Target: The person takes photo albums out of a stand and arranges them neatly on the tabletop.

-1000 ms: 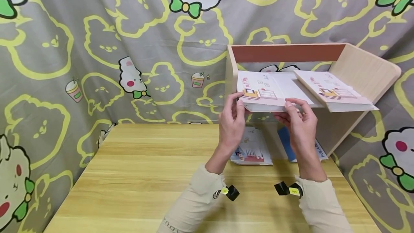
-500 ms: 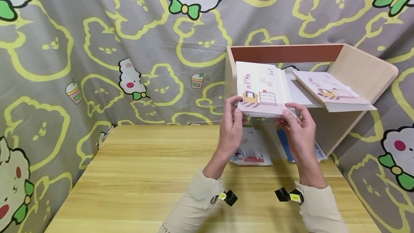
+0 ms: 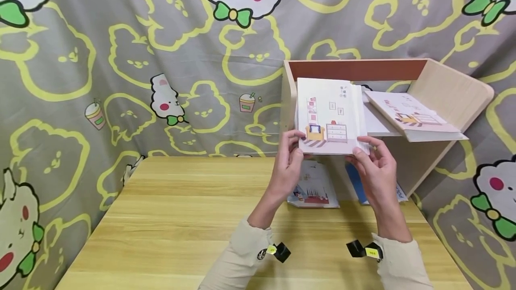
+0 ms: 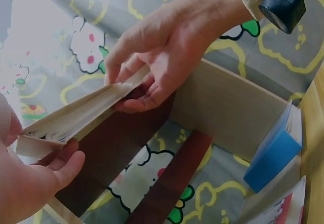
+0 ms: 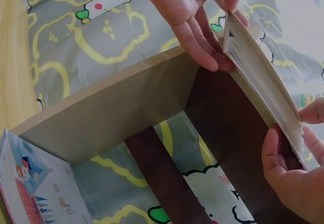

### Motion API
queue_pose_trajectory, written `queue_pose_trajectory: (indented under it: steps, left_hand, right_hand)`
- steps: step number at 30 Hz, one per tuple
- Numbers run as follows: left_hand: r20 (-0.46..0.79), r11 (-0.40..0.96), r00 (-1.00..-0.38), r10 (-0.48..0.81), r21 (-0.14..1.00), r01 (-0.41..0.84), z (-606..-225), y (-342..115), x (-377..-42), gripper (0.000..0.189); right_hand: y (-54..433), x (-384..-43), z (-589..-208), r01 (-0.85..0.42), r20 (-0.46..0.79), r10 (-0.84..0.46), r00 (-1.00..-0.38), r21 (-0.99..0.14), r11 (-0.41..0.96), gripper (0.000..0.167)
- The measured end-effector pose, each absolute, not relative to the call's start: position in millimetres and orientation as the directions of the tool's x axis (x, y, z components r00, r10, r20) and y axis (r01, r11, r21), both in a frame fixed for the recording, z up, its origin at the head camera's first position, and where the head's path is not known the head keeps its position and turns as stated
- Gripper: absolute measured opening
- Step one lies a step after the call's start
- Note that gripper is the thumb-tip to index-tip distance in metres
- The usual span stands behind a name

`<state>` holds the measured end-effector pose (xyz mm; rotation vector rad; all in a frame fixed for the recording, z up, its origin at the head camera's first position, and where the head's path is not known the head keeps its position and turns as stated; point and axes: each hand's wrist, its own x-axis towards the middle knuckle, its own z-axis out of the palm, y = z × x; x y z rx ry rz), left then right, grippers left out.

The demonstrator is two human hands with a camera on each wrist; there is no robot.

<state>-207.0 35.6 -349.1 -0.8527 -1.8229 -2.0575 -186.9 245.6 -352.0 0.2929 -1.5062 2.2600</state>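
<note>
Both hands hold a white book (image 3: 324,111) with a drawn armchair and chest of drawers on its cover. It is tilted up in front of the top shelf, cover facing me. My left hand (image 3: 285,164) grips its lower left corner, thumb in front. My right hand (image 3: 376,169) pinches its lower right corner the same way. The left wrist view shows the book (image 4: 86,110) edge-on, between the left hand (image 4: 30,178) and the right hand (image 4: 167,57). Fingers behind the book are partly hidden in the head view.
A small wooden shelf (image 3: 447,84) stands at the table's back right. A similar book (image 3: 415,113) lies on its upper board, overhanging the front. Underneath are another illustrated book (image 3: 316,187) and a blue book (image 4: 276,148). The wooden table (image 3: 173,218) extends left to a patterned curtain (image 3: 121,57).
The held book has lifted from lying nearly flat at the upper shelf to a steeper tilt, its cover turned toward me. Both hands have moved slightly down and toward me with it.
</note>
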Motion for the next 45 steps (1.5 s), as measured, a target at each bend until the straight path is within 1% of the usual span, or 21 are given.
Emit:
queue_pose_trajectory:
  steps: [8,11,14,18,23,28,32,37,42,45]
  left_hand:
    - [0.59,-0.18,-0.781,0.207,0.807,0.562,-353,30,-207,0.05]
    - [0.594,-0.203,-0.776,0.211,0.804,0.56,-357,28,-208,0.048]
    - [0.603,-0.238,-0.765,0.226,0.796,0.557,-361,25,-209,0.046]
    - [0.624,-0.27,-0.738,0.257,0.78,0.565,-365,20,-209,0.046]
    - [0.65,-0.3,-0.703,0.287,0.758,0.579,-369,16,-206,0.047]
    - [0.683,-0.341,-0.659,0.316,0.73,0.592,-373,16,-204,0.052]
    - [0.696,-0.359,-0.654,0.296,0.716,0.599,-375,14,-200,0.053]
    - [0.713,-0.382,-0.645,0.276,0.697,0.607,-375,10,-194,0.055]
    - [0.737,-0.403,-0.625,0.258,0.67,0.623,-374,2,-190,0.057]
    - [0.748,-0.414,-0.612,0.255,0.657,0.63,-375,-4,-188,0.058]
  right_hand:
    - [251,-185,-360,-0.443,0.411,0.169,-0.896,-0.852,-0.279,0.043]
    - [250,-183,-364,-0.455,0.429,0.15,-0.891,-0.848,-0.271,0.044]
    - [250,-181,-367,-0.475,0.457,0.132,-0.88,-0.83,-0.292,0.046]
    - [250,-179,-368,-0.517,0.498,0.14,-0.856,-0.808,-0.284,0.048]
    - [251,-174,-367,-0.557,0.537,0.149,-0.83,-0.804,-0.207,0.05]
    - [252,-167,-368,-0.574,0.553,0.156,-0.819,-0.789,-0.219,0.047]
    - [249,-162,-368,-0.586,0.565,0.154,-0.811,-0.78,-0.219,0.047]
    - [246,-157,-367,-0.607,0.588,0.153,-0.795,-0.774,-0.181,0.047]
    - [241,-154,-365,-0.593,0.576,0.146,-0.804,-0.793,-0.137,0.047]
    - [238,-154,-365,-0.601,0.588,0.125,-0.799,-0.787,-0.139,0.048]
